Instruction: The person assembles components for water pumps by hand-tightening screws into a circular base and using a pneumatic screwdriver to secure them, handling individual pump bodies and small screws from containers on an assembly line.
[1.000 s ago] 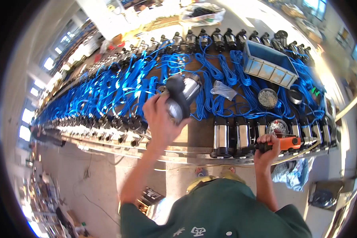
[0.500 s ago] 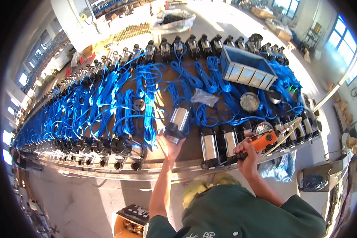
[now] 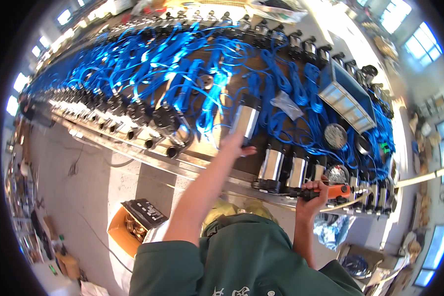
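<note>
My left hand [image 3: 237, 144] is at the near end of a silver-and-black cylindrical pump motor [image 3: 246, 118], which leans on the table with its dark cap pointing away from me. Its fingers wrap partly around that end and cover it; motion blurs them a little. In my right hand [image 3: 314, 196] is an orange-and-black power screwdriver [image 3: 338, 191], gripped by its dark front part. The tool lies almost level, its tip pointing left toward the base of an upright motor [image 3: 271, 165] at the table's near edge. A pale hose [image 3: 352, 201] runs by the tool.
Bundles of blue cable [image 3: 214, 101] cover much of the table, with rows of motors along both edges. A blue-grey crate [image 3: 348, 101], a round tin of small parts [image 3: 335, 136] and a plastic bag [image 3: 287, 105] are to the right. An open carton [image 3: 126, 229] stands on the floor.
The view has turned, so the table slants. My left hand still has the motor, now pushed farther from me. The screwdriver has swung from tilted to nearly level, still in my right hand.
</note>
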A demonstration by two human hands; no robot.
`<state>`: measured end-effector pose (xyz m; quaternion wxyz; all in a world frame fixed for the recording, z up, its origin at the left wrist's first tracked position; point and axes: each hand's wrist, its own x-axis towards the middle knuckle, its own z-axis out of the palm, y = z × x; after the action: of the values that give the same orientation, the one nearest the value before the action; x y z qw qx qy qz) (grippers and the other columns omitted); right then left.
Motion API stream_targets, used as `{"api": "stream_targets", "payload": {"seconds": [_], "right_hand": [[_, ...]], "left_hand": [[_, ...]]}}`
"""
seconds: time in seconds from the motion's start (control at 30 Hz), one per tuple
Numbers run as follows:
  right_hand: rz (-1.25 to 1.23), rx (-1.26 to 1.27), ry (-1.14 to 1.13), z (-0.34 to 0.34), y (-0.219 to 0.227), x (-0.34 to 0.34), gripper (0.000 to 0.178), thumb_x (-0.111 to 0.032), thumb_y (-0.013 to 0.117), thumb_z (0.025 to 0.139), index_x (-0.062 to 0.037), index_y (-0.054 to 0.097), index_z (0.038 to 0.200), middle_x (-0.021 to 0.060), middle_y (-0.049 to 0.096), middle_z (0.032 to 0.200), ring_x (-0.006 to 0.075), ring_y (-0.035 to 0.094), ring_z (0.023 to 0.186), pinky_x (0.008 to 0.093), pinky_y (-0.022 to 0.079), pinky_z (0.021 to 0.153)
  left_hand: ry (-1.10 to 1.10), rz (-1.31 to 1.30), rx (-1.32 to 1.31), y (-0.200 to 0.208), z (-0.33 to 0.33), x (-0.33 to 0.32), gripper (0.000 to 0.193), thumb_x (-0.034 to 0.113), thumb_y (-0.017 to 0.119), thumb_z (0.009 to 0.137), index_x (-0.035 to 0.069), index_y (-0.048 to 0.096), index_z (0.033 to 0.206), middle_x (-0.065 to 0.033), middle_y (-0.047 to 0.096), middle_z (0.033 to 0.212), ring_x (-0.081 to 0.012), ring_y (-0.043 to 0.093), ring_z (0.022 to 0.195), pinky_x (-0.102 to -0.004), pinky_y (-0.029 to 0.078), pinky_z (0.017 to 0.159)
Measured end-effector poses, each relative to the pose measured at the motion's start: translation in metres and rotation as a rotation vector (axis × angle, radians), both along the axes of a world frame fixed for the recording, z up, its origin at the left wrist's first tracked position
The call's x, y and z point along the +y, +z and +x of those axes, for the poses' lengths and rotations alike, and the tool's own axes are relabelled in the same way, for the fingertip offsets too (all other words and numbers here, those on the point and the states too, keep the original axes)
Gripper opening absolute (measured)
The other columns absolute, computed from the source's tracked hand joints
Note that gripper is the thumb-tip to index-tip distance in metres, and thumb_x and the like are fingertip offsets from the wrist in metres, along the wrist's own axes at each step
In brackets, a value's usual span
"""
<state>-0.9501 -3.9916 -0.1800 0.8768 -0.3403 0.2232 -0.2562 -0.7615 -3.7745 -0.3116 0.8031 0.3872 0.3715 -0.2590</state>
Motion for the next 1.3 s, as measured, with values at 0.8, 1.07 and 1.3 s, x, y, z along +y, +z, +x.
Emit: {"api": "stream_targets", "payload": {"seconds": [0.8, 1.07, 1.3], "right_hand": [[-0.224, 0.108, 0.104, 0.010, 0.021, 0.028, 0.031, -0.011, 0.052, 0.088, -0.0029, 0.046, 0.117, 0.0008, 0.043, 0.069, 0.0119, 0.047, 0.065, 0.0292, 0.045, 0.062], [-0.190, 0.119, 0.045, 0.015, 0.019, 0.039, 0.029, -0.011, 0.053, 0.088, -0.0056, 0.049, 0.116, -0.0005, 0.043, 0.070, 0.0113, 0.046, 0.065, 0.0284, 0.042, 0.062], [-0.151, 0.152, 0.000, 0.019, 0.027, 0.051, 0.031, -0.009, 0.053, 0.088, -0.0046, 0.047, 0.117, -0.0006, 0.043, 0.069, 0.0114, 0.046, 0.064, 0.0292, 0.043, 0.063]], "left_hand": [[0.201, 0.511, -0.298, -0.073, -0.217, 0.062, 0.022, 0.001, 0.039, 0.080, 0.001, 0.060, 0.085, -0.0078, 0.056, 0.063, -0.0136, 0.048, 0.044, -0.0258, 0.039, 0.038], [0.340, 0.340, -0.130, -0.082, -0.169, 0.102, 0.016, 0.008, 0.038, 0.080, 0.008, 0.052, 0.087, -0.0086, 0.051, 0.060, -0.0147, 0.044, 0.040, -0.0238, 0.033, 0.036], [0.518, 0.208, -0.118, -0.144, -0.082, 0.098, 0.023, 0.011, 0.041, 0.083, 0.008, 0.054, 0.103, -0.0096, 0.059, 0.086, -0.0189, 0.055, 0.058, -0.0222, 0.046, 0.046]]}}
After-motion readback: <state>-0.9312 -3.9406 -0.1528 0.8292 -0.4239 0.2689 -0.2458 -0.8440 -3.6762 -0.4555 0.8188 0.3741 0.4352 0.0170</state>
